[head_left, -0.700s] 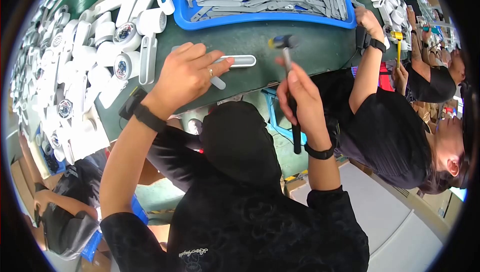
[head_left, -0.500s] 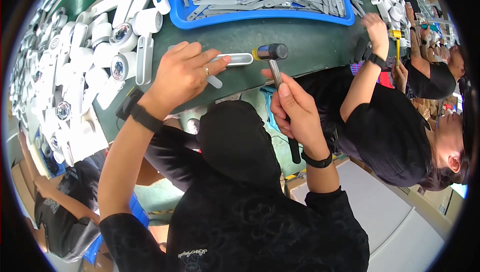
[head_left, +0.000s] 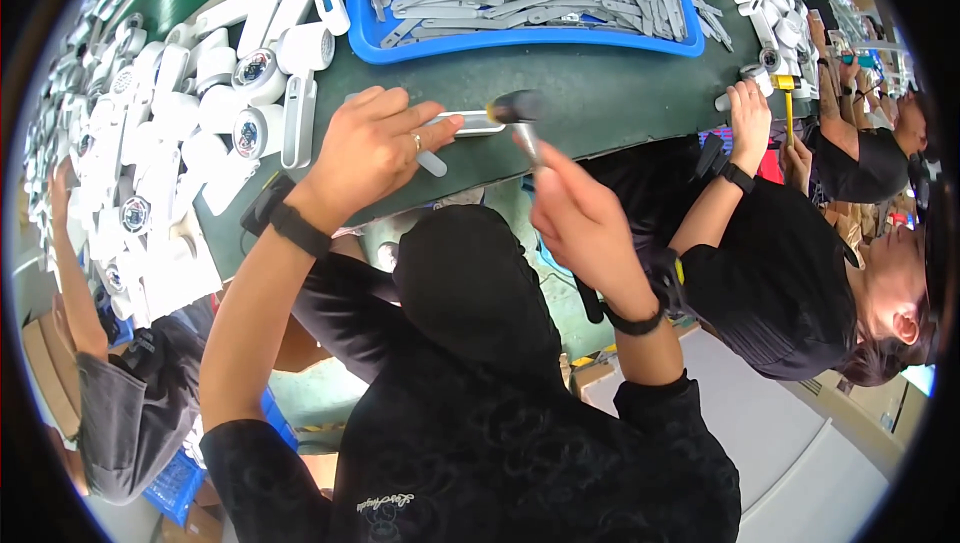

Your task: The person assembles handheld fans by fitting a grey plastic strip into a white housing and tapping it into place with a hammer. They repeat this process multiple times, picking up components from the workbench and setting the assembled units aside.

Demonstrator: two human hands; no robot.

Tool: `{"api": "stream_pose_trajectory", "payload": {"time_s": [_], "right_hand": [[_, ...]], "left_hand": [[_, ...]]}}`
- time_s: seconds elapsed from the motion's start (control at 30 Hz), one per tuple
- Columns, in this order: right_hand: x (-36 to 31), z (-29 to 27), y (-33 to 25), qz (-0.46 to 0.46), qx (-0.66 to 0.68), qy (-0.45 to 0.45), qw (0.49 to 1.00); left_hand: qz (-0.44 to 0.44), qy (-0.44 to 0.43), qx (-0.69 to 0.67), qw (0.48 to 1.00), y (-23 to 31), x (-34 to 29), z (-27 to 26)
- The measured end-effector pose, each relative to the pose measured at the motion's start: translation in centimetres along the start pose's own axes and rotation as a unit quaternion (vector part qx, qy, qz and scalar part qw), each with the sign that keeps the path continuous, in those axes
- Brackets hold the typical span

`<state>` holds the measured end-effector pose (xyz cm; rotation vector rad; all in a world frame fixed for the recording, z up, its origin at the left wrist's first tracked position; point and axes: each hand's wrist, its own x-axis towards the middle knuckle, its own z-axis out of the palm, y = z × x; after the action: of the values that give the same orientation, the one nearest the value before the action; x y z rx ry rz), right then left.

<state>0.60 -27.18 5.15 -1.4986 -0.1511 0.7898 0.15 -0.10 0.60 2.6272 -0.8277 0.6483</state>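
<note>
My left hand [head_left: 375, 148] presses a long white plastic handle with a grey inlay [head_left: 478, 123] against the table, fingers closed over it and the index finger stretched along it. Much of the handle is hidden beneath that hand. A pale grey strip [head_left: 432, 164] pokes out below the same fingers; I cannot tell whether it is gripped too. My right hand [head_left: 585, 228] is wrapped round a mallet [head_left: 525, 138] with a metal shaft and black grip. Its blurred black head with a yellow face is right at the handle's right end; contact cannot be made out.
A blue tray [head_left: 530, 41] full of grey strips lies beyond my hands on the green table [head_left: 600, 78]. White handheld fans [head_left: 260, 78] crowd the left side. Close on my right, a co-worker's hand [head_left: 748, 123] is beside a white part and a yellow mallet [head_left: 787, 93].
My right hand and the mallet have moved left, the head now over the handle's right end. My left hand stays nearly in place. The co-worker's hand on the right has lowered to the table edge.
</note>
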Motion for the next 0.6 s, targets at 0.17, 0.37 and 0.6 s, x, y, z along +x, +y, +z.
{"api": "stream_pose_trajectory", "payload": {"time_s": [0.17, 0.37, 0.6], "right_hand": [[0.4, -0.6, 1.0, 0.079, -0.004, 0.042, 0.996], [-0.3, -3.3, 0.5, 0.059, -0.014, 0.062, 0.996], [-0.3, -3.2, 0.5, 0.001, 0.002, 0.045, 0.999]], "left_hand": [[-0.094, -0.100, 0.010, 0.990, 1.5, 1.1, -1.4], [0.040, -0.220, 0.030, 0.974, 2.1, -0.4, -5.7], [0.147, -0.231, 0.185, 0.944, 0.9, -1.9, -7.8]]}}
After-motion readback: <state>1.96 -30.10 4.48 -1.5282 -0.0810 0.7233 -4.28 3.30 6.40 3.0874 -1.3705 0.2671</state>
